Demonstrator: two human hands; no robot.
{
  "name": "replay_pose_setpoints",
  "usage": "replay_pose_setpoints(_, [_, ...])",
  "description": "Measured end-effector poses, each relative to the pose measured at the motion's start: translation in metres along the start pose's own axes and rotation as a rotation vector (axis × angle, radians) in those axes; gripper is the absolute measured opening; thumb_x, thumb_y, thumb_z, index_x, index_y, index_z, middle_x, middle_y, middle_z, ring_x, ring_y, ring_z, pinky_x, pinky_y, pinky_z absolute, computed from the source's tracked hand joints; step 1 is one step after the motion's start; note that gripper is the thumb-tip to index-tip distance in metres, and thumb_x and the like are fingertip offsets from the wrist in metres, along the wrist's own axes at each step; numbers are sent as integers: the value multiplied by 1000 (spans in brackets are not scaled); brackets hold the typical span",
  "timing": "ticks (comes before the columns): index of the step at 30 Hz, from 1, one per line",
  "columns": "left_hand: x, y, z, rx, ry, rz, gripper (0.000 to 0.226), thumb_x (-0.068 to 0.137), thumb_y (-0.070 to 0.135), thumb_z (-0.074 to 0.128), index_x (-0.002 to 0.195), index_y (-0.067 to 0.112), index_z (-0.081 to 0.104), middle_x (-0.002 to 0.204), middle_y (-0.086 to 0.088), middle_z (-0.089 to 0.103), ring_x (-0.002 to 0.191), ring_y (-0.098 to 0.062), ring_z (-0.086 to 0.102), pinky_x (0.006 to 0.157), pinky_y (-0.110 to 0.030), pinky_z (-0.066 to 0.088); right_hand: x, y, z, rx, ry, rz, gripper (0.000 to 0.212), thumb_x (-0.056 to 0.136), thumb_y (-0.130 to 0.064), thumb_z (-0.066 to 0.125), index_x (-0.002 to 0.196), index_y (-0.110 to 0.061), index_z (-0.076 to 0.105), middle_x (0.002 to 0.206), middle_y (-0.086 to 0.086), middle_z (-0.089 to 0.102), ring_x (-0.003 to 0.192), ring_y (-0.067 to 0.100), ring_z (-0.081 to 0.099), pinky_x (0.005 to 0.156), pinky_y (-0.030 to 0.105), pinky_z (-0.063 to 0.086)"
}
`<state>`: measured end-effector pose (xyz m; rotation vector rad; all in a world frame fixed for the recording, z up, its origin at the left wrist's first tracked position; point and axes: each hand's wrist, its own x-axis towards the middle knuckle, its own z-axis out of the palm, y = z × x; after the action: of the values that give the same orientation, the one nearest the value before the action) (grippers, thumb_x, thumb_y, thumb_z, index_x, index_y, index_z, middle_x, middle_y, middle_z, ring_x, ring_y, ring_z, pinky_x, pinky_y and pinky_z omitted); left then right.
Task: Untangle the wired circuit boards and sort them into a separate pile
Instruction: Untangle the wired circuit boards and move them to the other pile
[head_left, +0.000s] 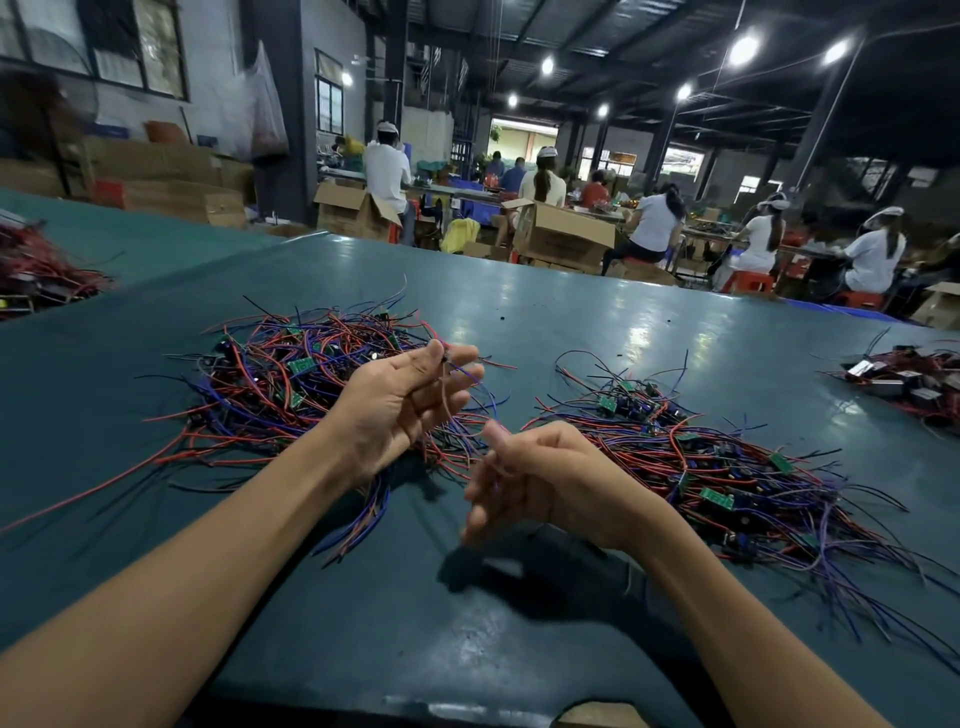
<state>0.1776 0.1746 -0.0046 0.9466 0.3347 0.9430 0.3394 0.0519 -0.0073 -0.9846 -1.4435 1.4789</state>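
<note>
On the green tabletop (571, 322), the tangled pile (291, 384) lies left and the sorted pile (701, 457) right. My left hand (410, 400) hangs palm up over the tangle's near edge, its fingers curled on a few wires (442, 396) that trail toward me. Their board is hidden. My right hand (530, 478) is nearer the sorted pile but blurred, so I cannot tell its grip.

Two forearms, bare along their full visible length. Left hand (400, 410) and right hand (540, 478) bare, slender-fingered.
</note>
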Motion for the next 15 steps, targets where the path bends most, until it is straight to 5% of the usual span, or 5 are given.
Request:
replay_pose_setpoints(5, [-6, 5, 2, -146, -193, -129, 39, 98, 16, 51, 134, 0, 56, 103, -6, 70, 65, -5, 54, 55, -18, 48, 7, -3, -7, 29, 197, -23, 86, 86, -74, 47, 86, 7, 74, 85, 32, 71, 82, 43, 73, 77, 48, 60])
replay_pose_setpoints(15, [-10, 10, 1, -192, -424, -279, 25, 102, 17, 42, 123, 4, 48, 89, -4, 57, 47, -3, 40, 34, -12, 30, 12, -1, -11, 57, 504, -162, 53, 97, -45, 54, 88, 2, 77, 76, 25, 70, 72, 38, 73, 71, 50, 62])
